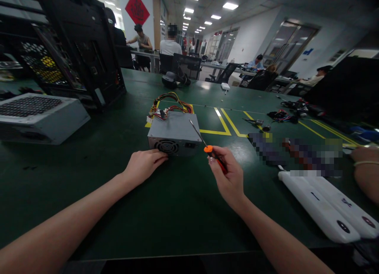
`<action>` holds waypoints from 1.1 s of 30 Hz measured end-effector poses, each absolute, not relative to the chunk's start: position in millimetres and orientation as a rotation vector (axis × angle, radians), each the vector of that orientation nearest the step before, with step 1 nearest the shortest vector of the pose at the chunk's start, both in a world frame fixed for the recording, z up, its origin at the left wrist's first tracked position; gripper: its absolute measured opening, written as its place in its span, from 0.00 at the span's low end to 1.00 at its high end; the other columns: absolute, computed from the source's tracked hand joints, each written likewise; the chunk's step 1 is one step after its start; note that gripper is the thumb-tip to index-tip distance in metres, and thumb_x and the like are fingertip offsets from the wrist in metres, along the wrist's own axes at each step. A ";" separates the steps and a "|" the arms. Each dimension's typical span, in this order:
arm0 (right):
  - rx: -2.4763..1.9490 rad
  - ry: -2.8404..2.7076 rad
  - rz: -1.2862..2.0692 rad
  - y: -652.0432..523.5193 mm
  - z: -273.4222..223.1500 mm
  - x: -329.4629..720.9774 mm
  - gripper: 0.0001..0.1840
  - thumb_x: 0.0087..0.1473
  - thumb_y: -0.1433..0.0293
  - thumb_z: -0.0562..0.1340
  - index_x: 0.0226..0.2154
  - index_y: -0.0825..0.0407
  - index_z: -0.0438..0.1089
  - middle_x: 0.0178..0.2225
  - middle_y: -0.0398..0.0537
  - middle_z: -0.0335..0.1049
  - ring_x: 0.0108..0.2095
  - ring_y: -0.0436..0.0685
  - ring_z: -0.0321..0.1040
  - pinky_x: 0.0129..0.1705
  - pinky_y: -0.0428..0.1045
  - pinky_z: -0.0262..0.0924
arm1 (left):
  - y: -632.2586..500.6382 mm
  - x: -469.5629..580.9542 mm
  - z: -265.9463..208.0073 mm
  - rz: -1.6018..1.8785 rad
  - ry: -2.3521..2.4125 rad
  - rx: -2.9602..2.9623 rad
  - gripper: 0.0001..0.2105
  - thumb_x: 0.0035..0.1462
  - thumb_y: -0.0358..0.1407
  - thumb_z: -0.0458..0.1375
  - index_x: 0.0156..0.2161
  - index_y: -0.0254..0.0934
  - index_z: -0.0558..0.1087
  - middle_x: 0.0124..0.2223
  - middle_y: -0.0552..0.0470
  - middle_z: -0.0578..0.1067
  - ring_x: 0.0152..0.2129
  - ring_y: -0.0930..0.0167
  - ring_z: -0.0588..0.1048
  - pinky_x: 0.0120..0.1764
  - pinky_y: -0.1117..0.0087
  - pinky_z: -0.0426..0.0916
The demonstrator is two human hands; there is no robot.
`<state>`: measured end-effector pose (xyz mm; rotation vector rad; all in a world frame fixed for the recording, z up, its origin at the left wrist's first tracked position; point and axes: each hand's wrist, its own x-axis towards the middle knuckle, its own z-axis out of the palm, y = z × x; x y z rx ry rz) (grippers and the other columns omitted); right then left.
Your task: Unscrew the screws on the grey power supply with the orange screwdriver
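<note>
A grey computer power supply unit [174, 126] sits on the green table in front of me, its fan grille and socket facing me. Bundled red, yellow and black cables come out of its far side. My left hand [145, 165] is closed at the unit's lower left front edge, fingers together against it; the fingertips are partly hidden. In my right hand [227, 173] is a screwdriver [209, 149] with an orange and black handle, gripped by closed fingers. Its metal shaft points up and left, and the tip appears over the unit's right side, though contact cannot be made out.
At left stand a larger power supply [38, 116] and an open black computer case [79, 53]. White power banks [319, 205] lie at right, near blurred flat items. Beyond are cables [282, 115] and yellow tape [216, 132]. Another person's hand [367, 169] rests at the right edge.
</note>
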<state>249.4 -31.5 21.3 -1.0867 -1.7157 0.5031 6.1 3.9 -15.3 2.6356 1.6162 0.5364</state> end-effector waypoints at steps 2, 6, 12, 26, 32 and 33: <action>-1.088 -1.763 0.478 -32.8 21.8 248.3 0.11 0.54 0.71 0.55 0.41 0.45 0.63 0.32 0.43 0.63 0.30 0.51 0.61 0.31 0.49 0.56 | 3.3 7.2 -13.7 0.545 1.595 2.645 0.14 0.58 0.42 0.46 0.44 0.46 0.72 0.44 0.55 0.75 0.36 0.67 0.75 0.31 0.67 0.68; -1.077 -1.799 0.458 -33.4 23.0 247.1 0.10 0.54 0.71 0.55 0.40 0.46 0.63 0.32 0.43 0.62 0.31 0.51 0.61 0.31 0.48 0.56 | 2.5 9.7 -12.7 0.508 1.611 2.618 0.13 0.58 0.40 0.47 0.41 0.46 0.73 0.43 0.56 0.75 0.34 0.68 0.74 0.29 0.69 0.67; -1.048 -1.934 0.459 -32.3 21.2 248.2 0.11 0.53 0.72 0.55 0.41 0.49 0.63 0.33 0.43 0.63 0.30 0.50 0.61 0.31 0.47 0.57 | -3.2 8.5 -3.7 0.690 1.556 2.458 0.11 0.56 0.38 0.49 0.37 0.41 0.72 0.41 0.52 0.72 0.33 0.70 0.72 0.31 0.70 0.66; -1.004 -2.140 0.472 -41.1 21.3 242.7 0.12 0.52 0.74 0.56 0.41 0.53 0.64 0.34 0.45 0.64 0.33 0.49 0.62 0.33 0.46 0.58 | -9.2 0.6 11.3 1.205 1.057 1.310 0.07 0.49 0.36 0.59 0.34 0.35 0.72 0.32 0.53 0.73 0.29 0.75 0.71 0.33 0.74 0.66; -1.053 -2.159 0.491 -39.7 20.5 241.1 0.11 0.52 0.73 0.56 0.40 0.54 0.65 0.33 0.45 0.64 0.33 0.49 0.62 0.34 0.46 0.58 | -9.0 0.9 10.1 1.178 1.024 1.273 0.07 0.50 0.35 0.59 0.35 0.36 0.72 0.33 0.53 0.72 0.29 0.76 0.70 0.33 0.75 0.66; -1.056 -2.159 0.492 -39.7 20.4 241.0 0.11 0.52 0.73 0.55 0.40 0.54 0.65 0.33 0.45 0.64 0.33 0.49 0.62 0.34 0.46 0.58 | -9.0 1.0 10.1 1.179 1.024 1.283 0.07 0.50 0.35 0.59 0.35 0.36 0.71 0.33 0.53 0.72 0.29 0.76 0.70 0.33 0.75 0.66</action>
